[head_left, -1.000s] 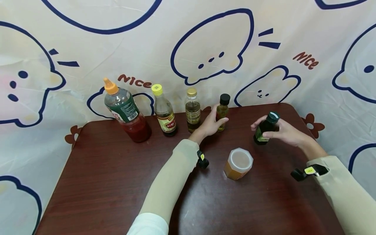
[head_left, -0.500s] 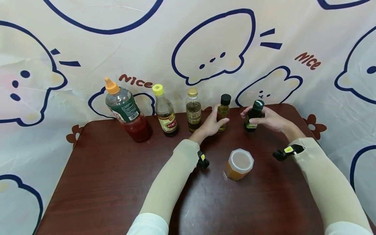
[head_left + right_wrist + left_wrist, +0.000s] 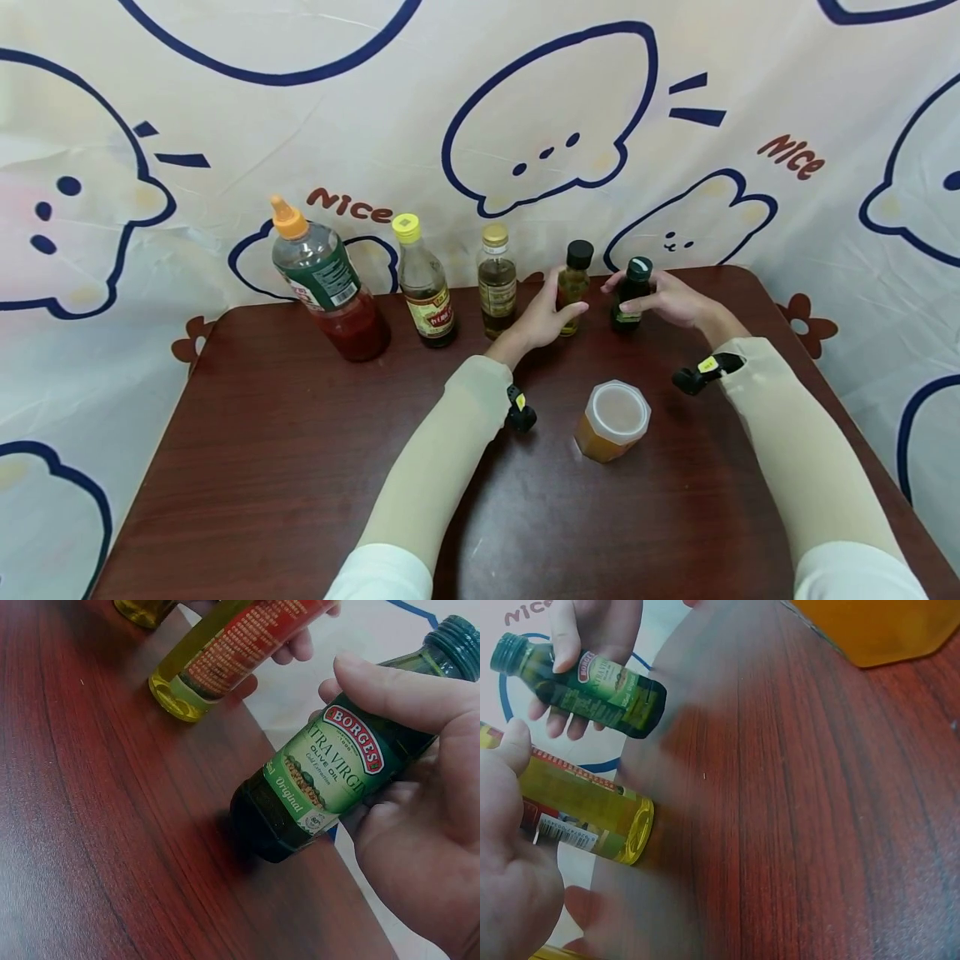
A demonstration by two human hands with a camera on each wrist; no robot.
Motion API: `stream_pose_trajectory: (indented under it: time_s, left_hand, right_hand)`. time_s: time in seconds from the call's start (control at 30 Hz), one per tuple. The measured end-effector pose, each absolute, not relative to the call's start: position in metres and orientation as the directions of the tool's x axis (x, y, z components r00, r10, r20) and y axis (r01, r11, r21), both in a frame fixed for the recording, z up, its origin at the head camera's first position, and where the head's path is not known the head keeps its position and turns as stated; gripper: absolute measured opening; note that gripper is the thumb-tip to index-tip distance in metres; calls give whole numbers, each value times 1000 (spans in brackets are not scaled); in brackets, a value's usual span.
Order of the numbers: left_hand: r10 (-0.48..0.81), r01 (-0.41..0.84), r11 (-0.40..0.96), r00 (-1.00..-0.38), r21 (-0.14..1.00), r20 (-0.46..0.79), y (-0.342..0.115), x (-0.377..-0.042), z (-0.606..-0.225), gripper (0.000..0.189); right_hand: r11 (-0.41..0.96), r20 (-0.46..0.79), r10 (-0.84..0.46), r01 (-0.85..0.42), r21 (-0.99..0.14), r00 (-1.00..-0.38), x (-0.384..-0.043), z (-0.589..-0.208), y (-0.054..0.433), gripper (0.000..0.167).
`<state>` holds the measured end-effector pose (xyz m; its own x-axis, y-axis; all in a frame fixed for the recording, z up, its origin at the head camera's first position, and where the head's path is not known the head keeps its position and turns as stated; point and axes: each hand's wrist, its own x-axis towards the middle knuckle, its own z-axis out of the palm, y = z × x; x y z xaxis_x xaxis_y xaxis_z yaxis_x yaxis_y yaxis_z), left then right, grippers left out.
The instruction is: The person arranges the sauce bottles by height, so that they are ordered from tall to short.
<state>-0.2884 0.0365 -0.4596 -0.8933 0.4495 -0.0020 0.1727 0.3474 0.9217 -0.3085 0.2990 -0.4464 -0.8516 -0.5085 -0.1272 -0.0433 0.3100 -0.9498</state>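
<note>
My left hand (image 3: 542, 317) holds a black-capped bottle of yellow oil (image 3: 574, 285), upright at the back of the table. Its fingers pass behind the bottle and the thumb lies along the near side. Just to the right, my right hand (image 3: 678, 300) grips a small dark green olive oil bottle (image 3: 632, 293) between thumb and fingers. The label on this olive oil bottle (image 3: 322, 769) shows clearly in the right wrist view. A narrow gap separates the two bottles. Whether the olive oil bottle's base touches the table, I cannot tell.
Left of my hands stand a gold-capped bottle (image 3: 497, 283), a yellow-capped sauce bottle (image 3: 427, 287) and a large red sauce bottle (image 3: 330, 287) with an orange nozzle. A lidded orange jar (image 3: 611, 421) is nearer on the brown table (image 3: 300, 467). A patterned cloth (image 3: 360, 142) hangs behind.
My right hand has carried the olive oil bottle leftward and back, close beside the yellow oil bottle. My left hand stays on its bottle.
</note>
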Motion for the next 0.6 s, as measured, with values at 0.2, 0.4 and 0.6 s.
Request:
stream_pose_trajectory:
  time_s: [0.2, 0.4, 0.6]
  left_hand:
    - [446, 170, 352, -895, 920, -6, 36, -288, -460, 67]
    - [447, 176, 348, -895, 921, 2, 36, -289, -460, 66]
    - [448, 178, 348, -894, 920, 4, 36, -289, -463, 67]
  right_hand:
    - [238, -111, -529, -21, -971, -842, -313, -454, 297, 40]
    - [194, -100, -537, -7, -981, -838, -316, -458, 297, 37]
    - [205, -104, -564, -17, -979, -819, -317, -460, 300, 42]
